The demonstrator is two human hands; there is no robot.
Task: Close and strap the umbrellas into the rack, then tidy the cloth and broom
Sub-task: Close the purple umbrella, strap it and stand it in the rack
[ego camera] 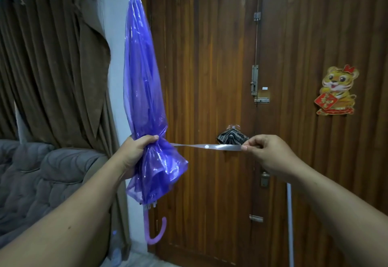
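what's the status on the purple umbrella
Left hand grips closed purple umbrella, handle down. Right hand pinches strap pulled out taut, not yet wrapped. Nothing in the way.

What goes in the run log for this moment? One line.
left hand: grips closed purple umbrella | right hand: pinches strap pulled out sideways | strap: not yet wrapped

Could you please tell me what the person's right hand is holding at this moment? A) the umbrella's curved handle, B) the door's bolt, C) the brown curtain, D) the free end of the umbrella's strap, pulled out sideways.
D: the right hand pinches the end of the strap, stretched taut from the purple umbrella that the left hand grips.
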